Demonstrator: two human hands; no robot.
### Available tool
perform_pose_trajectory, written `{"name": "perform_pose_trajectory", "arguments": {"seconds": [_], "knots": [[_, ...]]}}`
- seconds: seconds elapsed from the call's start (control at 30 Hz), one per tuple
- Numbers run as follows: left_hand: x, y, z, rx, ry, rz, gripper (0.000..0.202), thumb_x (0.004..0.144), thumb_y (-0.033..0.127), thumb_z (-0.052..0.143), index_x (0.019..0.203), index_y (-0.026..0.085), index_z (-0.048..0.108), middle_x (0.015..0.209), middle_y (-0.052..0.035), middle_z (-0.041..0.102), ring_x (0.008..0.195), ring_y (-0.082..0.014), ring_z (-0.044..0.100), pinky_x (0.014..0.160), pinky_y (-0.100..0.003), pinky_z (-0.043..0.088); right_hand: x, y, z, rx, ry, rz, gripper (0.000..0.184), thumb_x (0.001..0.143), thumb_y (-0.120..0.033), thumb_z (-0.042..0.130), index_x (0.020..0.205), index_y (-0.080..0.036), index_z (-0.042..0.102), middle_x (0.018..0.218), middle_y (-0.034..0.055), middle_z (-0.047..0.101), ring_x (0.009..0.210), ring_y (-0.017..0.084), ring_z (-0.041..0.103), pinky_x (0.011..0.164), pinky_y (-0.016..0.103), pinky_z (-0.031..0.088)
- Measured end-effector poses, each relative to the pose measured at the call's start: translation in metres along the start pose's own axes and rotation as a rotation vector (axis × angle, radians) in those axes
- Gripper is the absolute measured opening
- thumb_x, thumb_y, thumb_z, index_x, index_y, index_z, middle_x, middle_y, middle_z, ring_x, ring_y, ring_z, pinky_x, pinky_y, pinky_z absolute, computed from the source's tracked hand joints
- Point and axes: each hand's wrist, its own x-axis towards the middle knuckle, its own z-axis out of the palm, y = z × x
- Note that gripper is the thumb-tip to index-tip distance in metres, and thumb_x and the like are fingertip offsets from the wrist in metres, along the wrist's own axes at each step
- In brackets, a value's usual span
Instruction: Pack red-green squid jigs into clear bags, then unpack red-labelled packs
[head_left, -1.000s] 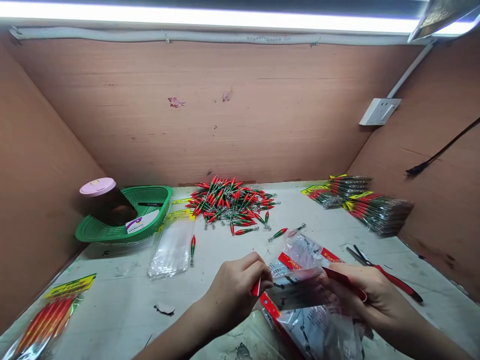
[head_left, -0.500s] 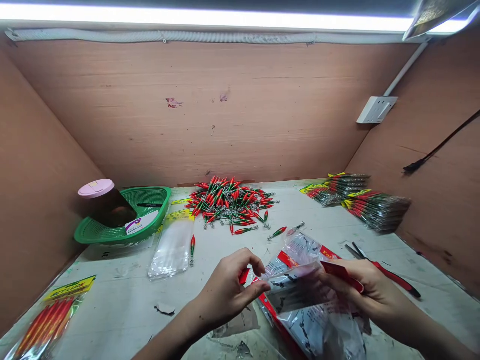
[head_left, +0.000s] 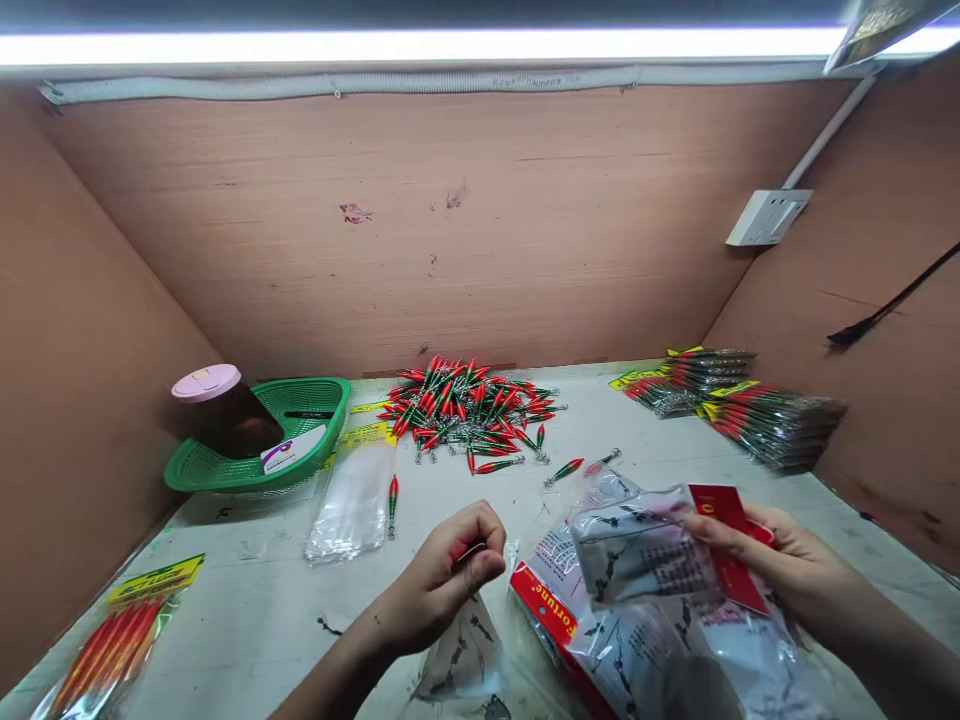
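My right hand (head_left: 791, 570) pinches a clear plastic packet with a red header (head_left: 660, 555), lifted over a stack of similar red-edged packets (head_left: 600, 640) at the near edge. My left hand (head_left: 446, 575) is curled closed just left of that stack, with something small and red between its fingers. A clear printed wrapper (head_left: 461, 660) lies under that hand. A pile of red-and-green fishing lures (head_left: 469, 405) lies at the back centre, with a few stray lures (head_left: 564, 470) nearer to me.
A green basket (head_left: 300, 450) holding a dark jar with a pink lid (head_left: 217, 408) stands at the left. Empty clear bags (head_left: 352, 490) lie beside it. Packed lure packets are stacked at the right (head_left: 757, 415) and one lies near left (head_left: 112, 630). Wooden walls enclose the bench.
My right hand has lifted the packet up and to the right, clear of the stack. My left hand has let go of the packet's edge and drawn back leftward, curled shut.
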Motion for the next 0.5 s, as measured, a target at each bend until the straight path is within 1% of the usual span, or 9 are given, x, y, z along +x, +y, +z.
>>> {"name": "perform_pose_trajectory", "arguments": {"seconds": [0.07, 0.13, 0.2, 0.27, 0.37, 0.5], "knots": [[0.002, 0.0, 0.003, 0.015, 0.082, -0.024, 0.032, 0.087, 0.05, 0.054, 0.087, 0.018, 0.051, 0.08, 0.0003, 0.044, 0.064, -0.0108, 0.036, 0.059, -0.025, 0.031, 0.001, -0.001, 0.004, -0.012, -0.063, -0.027, 0.044, 0.069, -0.061, 0.069, 0.074, -0.017, 0.062, 0.059, -0.0023, 0.051, 0.05, 0.01, 0.048, 0.045, 0.02, 0.043], [0.007, 0.002, 0.008, 0.085, 0.107, -0.064, 0.03, 0.082, 0.044, 0.063, 0.094, 0.018, 0.055, 0.081, 0.0013, 0.046, 0.058, -0.0085, 0.032, 0.056, -0.024, 0.028, 0.003, -0.002, 0.011, -0.069, -0.173, -0.074, 0.047, 0.072, -0.062, 0.065, 0.07, -0.016, 0.059, 0.058, -0.0024, 0.048, 0.05, 0.009, 0.044, 0.045, 0.02, 0.041], [0.011, 0.004, 0.014, 0.169, 0.109, -0.096, 0.025, 0.079, 0.038, 0.066, 0.09, 0.017, 0.06, 0.077, 0.0018, 0.048, 0.057, -0.0082, 0.033, 0.056, -0.024, 0.028, 0.005, -0.004, 0.017, -0.111, -0.266, -0.113, 0.048, 0.076, -0.063, 0.061, 0.069, -0.016, 0.057, 0.059, -0.0024, 0.045, 0.052, 0.009, 0.043, 0.046, 0.021, 0.04], [0.015, 0.006, 0.017, 0.207, 0.107, -0.103, 0.019, 0.082, 0.035, 0.062, 0.081, 0.016, 0.062, 0.072, 0.0011, 0.051, 0.06, -0.0099, 0.038, 0.059, -0.024, 0.03, 0.006, -0.006, 0.021, -0.125, -0.321, -0.143, 0.047, 0.079, -0.061, 0.058, 0.067, -0.016, 0.054, 0.061, -0.0022, 0.044, 0.054, 0.01, 0.043, 0.049, 0.021, 0.041], [0.015, 0.004, 0.016, 0.167, 0.117, -0.115, 0.024, 0.087, 0.037, 0.055, 0.076, 0.015, 0.059, 0.07, 0.0002, 0.051, 0.063, -0.0116, 0.041, 0.061, -0.026, 0.031, 0.005, -0.004, 0.023, -0.092, -0.33, -0.142, 0.046, 0.08, -0.059, 0.059, 0.063, -0.017, 0.051, 0.061, -0.0022, 0.045, 0.055, 0.01, 0.043, 0.052, 0.022, 0.041], [0.011, -0.002, 0.016, 0.062, 0.113, -0.075, 0.034, 0.091, 0.048, 0.046, 0.077, 0.017, 0.05, 0.07, 0.0016, 0.043, 0.064, -0.0119, 0.036, 0.06, -0.025, 0.03, 0.004, 0.001, 0.023, 0.029, -0.307, -0.068, 0.044, 0.079, -0.057, 0.062, 0.063, -0.017, 0.054, 0.059, -0.0017, 0.05, 0.053, 0.01, 0.046, 0.052, 0.021, 0.042]]}}
